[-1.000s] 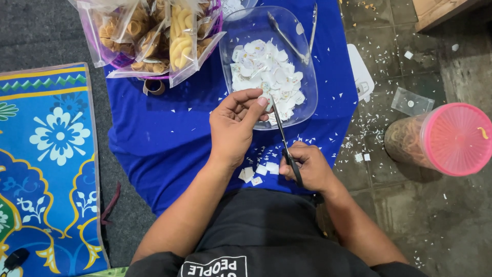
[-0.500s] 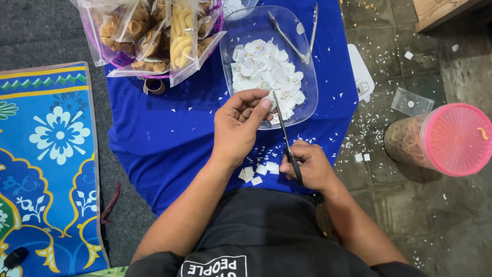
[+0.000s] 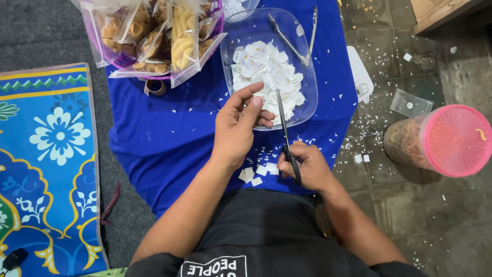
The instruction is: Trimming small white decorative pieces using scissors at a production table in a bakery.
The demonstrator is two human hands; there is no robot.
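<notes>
**Black-handled scissors and paper cut-outs: handling notes**

Black-handled scissors [image 3: 286, 137] are gripped in the right hand [image 3: 306, 166], near the body, with the fingers closed through the loops; the blades point away toward the clear plastic tray [image 3: 307, 87] and appear nearly shut. The left hand [image 3: 237, 128] is held over the tray's near edge, thumb and fingers drawn narrowly together; whether a paper piece is pinched there cannot be told.

White paper cut-outs [image 3: 264, 72] are heaped in the tray on the blue cloth [image 3: 154, 133], with more offcuts [image 3: 255, 173] lying near the hands. Metal tongs [image 3: 297, 38] rest across the tray's far side.

The paper is judged very light, thin and limp, easily creased or blown away. It is best taken by an edge between thumb and fingertip. The scissors are judged stiff and sharp-tipped, to be held by the loops only.
</notes>
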